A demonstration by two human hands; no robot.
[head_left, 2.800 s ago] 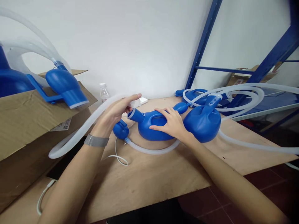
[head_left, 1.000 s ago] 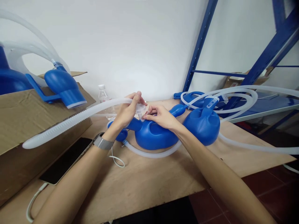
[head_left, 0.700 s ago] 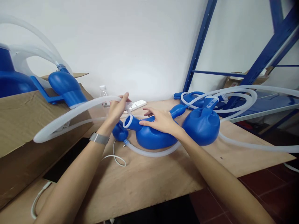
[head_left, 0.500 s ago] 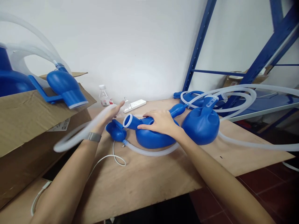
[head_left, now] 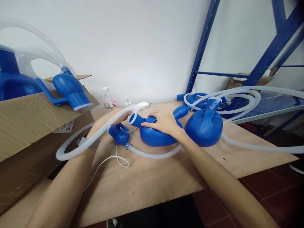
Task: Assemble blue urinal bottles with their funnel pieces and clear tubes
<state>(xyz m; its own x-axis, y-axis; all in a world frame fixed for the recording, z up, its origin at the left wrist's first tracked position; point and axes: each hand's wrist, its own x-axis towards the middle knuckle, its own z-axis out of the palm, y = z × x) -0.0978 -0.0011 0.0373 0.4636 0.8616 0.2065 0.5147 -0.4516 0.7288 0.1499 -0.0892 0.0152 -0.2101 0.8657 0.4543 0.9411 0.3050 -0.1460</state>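
Observation:
A blue bottle [head_left: 158, 136] lies at the middle of the table, its round open neck facing left. My right hand [head_left: 162, 122] grips its upper side, thumb near the neck. Beyond the small blue funnel piece [head_left: 120, 135], my left hand [head_left: 121, 117] is partly covered by a translucent hose [head_left: 104, 126] that loops over the wrist; its fingers are mostly hidden. The funnel piece joins a hose curving in front of the bottle. Another blue bottle [head_left: 204, 128] stands just to the right.
At left is an open cardboard box [head_left: 45, 123] with blue bottles and hoses on top. A clear plastic bottle [head_left: 108, 100] and white power strip [head_left: 142, 105] lie near the wall. Blue shelving [head_left: 204, 41] rises at right, with coiled hoses in front.
My left hand has turned and its fingers have gone behind the hose, which now lies across the wrist. The held bottle has shifted slightly right and its neck has tilted.

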